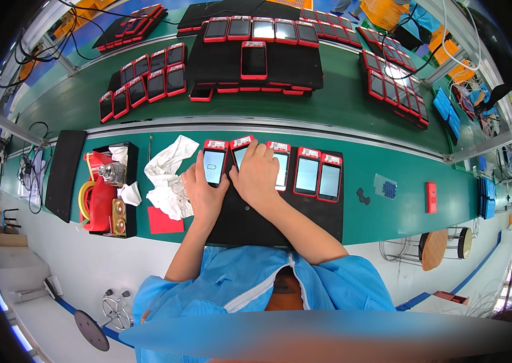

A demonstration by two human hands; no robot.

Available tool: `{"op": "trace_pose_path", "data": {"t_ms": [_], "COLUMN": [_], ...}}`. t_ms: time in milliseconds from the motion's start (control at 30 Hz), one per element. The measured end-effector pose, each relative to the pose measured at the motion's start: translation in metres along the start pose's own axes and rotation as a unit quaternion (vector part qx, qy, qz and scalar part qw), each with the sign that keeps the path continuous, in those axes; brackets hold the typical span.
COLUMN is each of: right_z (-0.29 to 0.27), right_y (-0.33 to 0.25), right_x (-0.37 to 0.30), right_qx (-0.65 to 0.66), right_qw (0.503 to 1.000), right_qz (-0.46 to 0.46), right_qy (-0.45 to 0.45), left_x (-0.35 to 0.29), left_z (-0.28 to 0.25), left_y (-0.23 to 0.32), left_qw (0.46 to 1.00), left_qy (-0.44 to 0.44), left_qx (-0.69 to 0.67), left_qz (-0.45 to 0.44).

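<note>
Below the left hand [206, 195] and right hand [257, 175], a pale floor [56, 260] is seen past a green workbench [389, 224], topped under them by a black mat [245, 221]. There, a lit red-cased handheld [214, 164] is grasped edgewise by the left; another handheld [241, 143] is touched by the right, whether gripped cannot be told.

At nine o'clock, a yellow tape roll [82, 202] and a glass jar [112, 173] are held in a black tray [132, 212], flanked on its outer side by a dark board [65, 175] and on its inner side by a crumpled white cloth [170, 193], with a red card [162, 222] laid just beside it. A blue stack [486, 196] is seen at three o'clock, and a wooden stool [434, 249] between three and four. An orange crate [386, 12] is glimpsed toward one.
</note>
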State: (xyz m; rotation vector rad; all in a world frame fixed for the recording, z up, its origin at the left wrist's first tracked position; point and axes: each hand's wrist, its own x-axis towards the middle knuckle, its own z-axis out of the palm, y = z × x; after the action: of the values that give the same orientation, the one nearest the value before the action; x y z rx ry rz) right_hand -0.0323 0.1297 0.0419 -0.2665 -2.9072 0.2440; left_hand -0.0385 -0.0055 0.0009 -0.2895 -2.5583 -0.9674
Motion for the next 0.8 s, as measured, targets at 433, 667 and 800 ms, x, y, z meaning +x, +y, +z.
{"op": "trace_pose_path", "data": {"t_ms": [433,667,800], "right_z": [0.022,0.007,-0.040], "right_y": [-0.004,0.008,0.029], "right_x": [-0.026,-0.020,-0.034], "right_qx": [-0.040,0.086,0.190], "right_qw": [0.995,0.988,0.969], "right_qz": [-0.089,-0.129,-0.154], "right_qy": [-0.022,-0.025,-0.037], "left_x": [0.080,0.276,0.374], "left_z": [-0.026,-0.016,-0.056], "left_y": [-0.021,-0.134,-0.255], "left_qw": [0.992,0.956,0.923], "left_qy": [0.120,0.271,0.281], "left_qx": [0.020,0.098,0.156], "left_qz": [0.029,-0.053,-0.210]}}
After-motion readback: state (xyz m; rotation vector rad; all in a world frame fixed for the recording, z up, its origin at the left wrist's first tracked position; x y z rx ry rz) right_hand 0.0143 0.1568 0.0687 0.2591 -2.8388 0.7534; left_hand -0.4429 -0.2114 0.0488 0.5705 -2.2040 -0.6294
